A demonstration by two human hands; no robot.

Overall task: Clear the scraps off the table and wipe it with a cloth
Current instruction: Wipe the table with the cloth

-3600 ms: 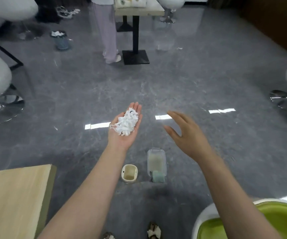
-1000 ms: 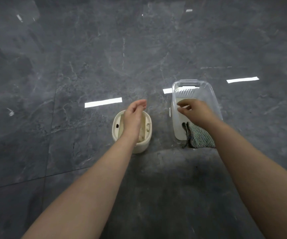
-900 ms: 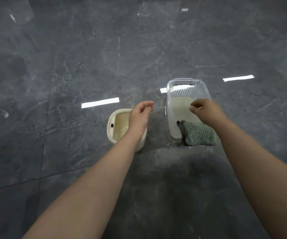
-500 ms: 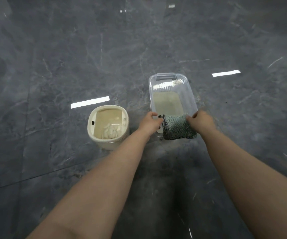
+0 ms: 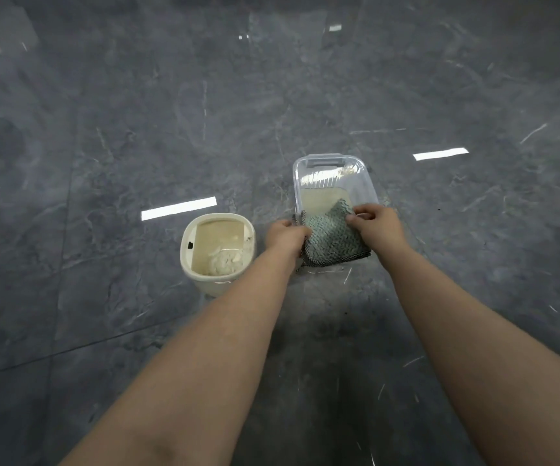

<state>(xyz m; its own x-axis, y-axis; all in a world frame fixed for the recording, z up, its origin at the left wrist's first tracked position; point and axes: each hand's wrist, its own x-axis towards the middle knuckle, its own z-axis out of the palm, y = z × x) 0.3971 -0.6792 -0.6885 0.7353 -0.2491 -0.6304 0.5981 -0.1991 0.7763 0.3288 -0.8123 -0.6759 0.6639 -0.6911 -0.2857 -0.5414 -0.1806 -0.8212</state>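
- Head view, landmark is the clear plastic tub (image 5: 362, 176) on the grey floor (image 5: 104, 129).
- Your left hand (image 5: 285, 238) sits at the tub's near-left corner, fingers curled round the left edge of the cloth (image 5: 334, 242).
- Your right hand (image 5: 376, 227) is over the tub's near-right side, thumb and fingers pinching the cloth's far-right corner.
- So both hands are grasping the cloth, neither is loose.
- The cloth is green-grey with a dark mesh weave, stretched between your hands over the near end of the tub. Its near edge hangs past the tub's near rim (whether it touches the rim, I cannot tell).
- The tub's far end shows a moulded handle and a pale bottom beyond the cloth.
- Cream bin (image 5: 216, 253) stands on the floor just left of the tub, apart from it, lid opening facing up.
- The white scraps (image 5: 223, 262) lie in a heap inside the bin, toward its near-right side.
- Both your forearms run from the bottom of the view up to the tub.
- Ceiling-light reflections streak the floor left, right and beyond the tub.
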